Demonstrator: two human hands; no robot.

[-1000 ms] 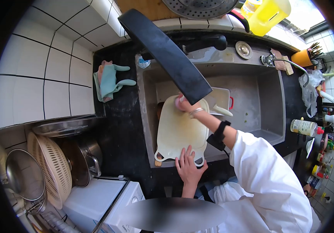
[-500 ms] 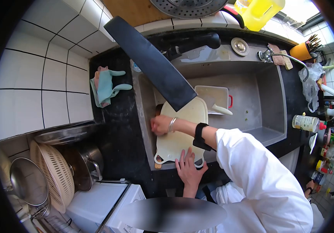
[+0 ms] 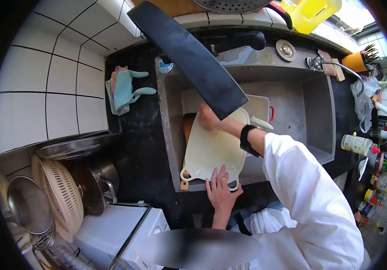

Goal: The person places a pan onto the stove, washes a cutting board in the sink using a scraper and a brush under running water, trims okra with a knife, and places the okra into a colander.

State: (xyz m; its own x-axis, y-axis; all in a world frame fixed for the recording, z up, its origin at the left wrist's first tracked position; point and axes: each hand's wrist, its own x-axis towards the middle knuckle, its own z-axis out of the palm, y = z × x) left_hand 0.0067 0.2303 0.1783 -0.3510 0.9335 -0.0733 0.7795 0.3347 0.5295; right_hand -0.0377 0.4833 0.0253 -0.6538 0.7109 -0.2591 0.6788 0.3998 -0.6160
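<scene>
Over the far part of the cream cutting board (image 3: pixel 213 150), the right hand (image 3: pixel 208 118) is curled into a loose fist, knuckles up. Whether something is pinched inside it cannot be told; the fingers are blurred and partly behind the black faucet (image 3: pixel 193 63). The left hand (image 3: pixel 221 198) lies open at the board's near edge, fingers spread on its surface between the two corner loops and thumb out by the right-hand one, closed around nothing.

The board sits in the left part of the sink (image 3: pixel 312 108), its near end at the front rim. Under it, a wooden board (image 3: pixel 187 130) shows along the left side, with its holed end near the rim. To the right is a white tray (image 3: pixel 259 104) with a red handle (image 3: pixel 271 113); a pale-handled utensil (image 3: pixel 262 123) lies over its near side.

Farther out, mint rubber gloves (image 3: pixel 124 90) rest on the black counter (image 3: pixel 137 153), left of the sink, and a round metal lid (image 3: pixel 285 50) sits behind the basin.

The pose suggests the cream board's face is being rubbed by one hand while the other steadies it. Another stroke would call for even pressure from the right hand and a firm left palm against sliding.
</scene>
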